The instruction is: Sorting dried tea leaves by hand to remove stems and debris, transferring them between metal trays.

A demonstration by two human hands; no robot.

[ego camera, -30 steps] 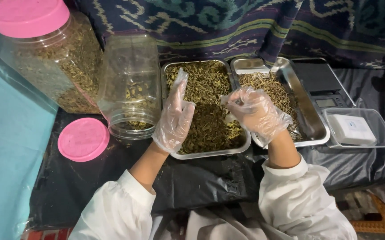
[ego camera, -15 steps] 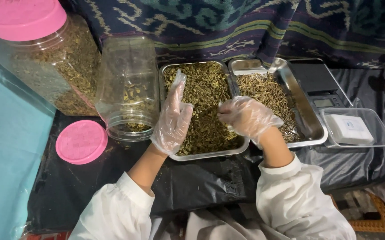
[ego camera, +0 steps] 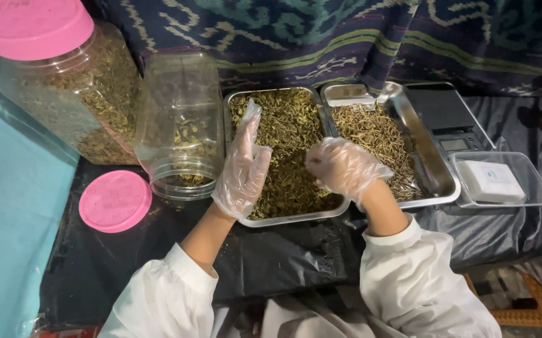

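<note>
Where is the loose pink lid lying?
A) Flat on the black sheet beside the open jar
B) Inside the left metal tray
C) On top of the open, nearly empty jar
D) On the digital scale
A: the loose pink lid lies flat on the black sheet, just left of the open jar, which has no lid on.

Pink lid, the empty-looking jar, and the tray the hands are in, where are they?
Pink lid point(ego camera: 115, 201), head view, middle of its flat top.
Open jar point(ego camera: 180, 119), head view, its clear side wall.
Left tray point(ego camera: 296, 219), head view, its near metal rim.
</note>
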